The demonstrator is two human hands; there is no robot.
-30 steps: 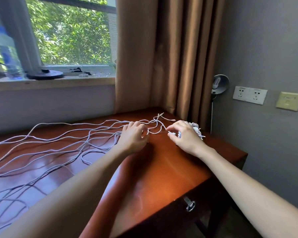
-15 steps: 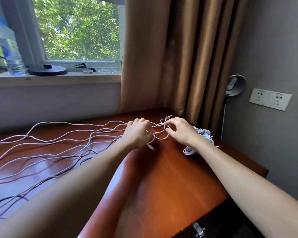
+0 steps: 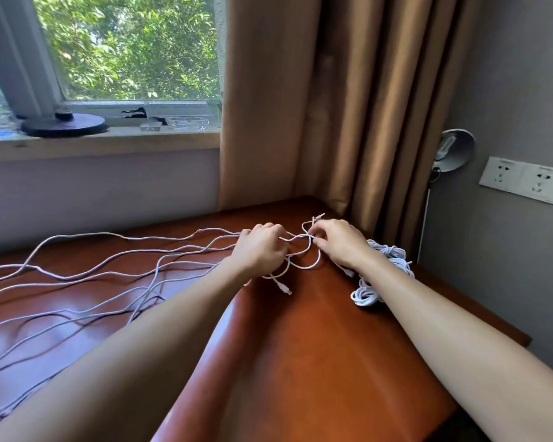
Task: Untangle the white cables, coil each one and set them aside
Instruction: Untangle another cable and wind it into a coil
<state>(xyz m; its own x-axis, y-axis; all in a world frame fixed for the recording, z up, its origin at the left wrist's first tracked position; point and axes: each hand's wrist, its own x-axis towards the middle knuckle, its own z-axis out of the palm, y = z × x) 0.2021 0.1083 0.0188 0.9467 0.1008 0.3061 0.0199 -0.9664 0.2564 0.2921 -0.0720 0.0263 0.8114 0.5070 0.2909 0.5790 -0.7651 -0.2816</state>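
Head view, downward over a reddish-brown worktop [image 3: 316, 346]. Shows the left hand [image 3: 262, 250] knuckles up at the far middle of the worktop, fingers curled round a gathered bunch of the white cables [image 3: 109, 266]. Shows the right hand [image 3: 340, 247] just beside it, thumb and forefinger pinching a single strand where several loops cross between the two hands. Traces the loose cable lengths in long waves leftward across the worktop to the frame edge. Includes one plug [image 3: 284, 288] lying flat on the wood just below the left hand. Places a coiled bundle [image 3: 387, 269] of white cable near the right edge, partly hidden behind the right forearm. Takes in, beyond the worktop, a brown curtain [image 3: 332, 106], a windowsill [image 3: 109, 145] bearing a dark disc [image 3: 63, 124], and wall sockets [image 3: 524, 178] at right.
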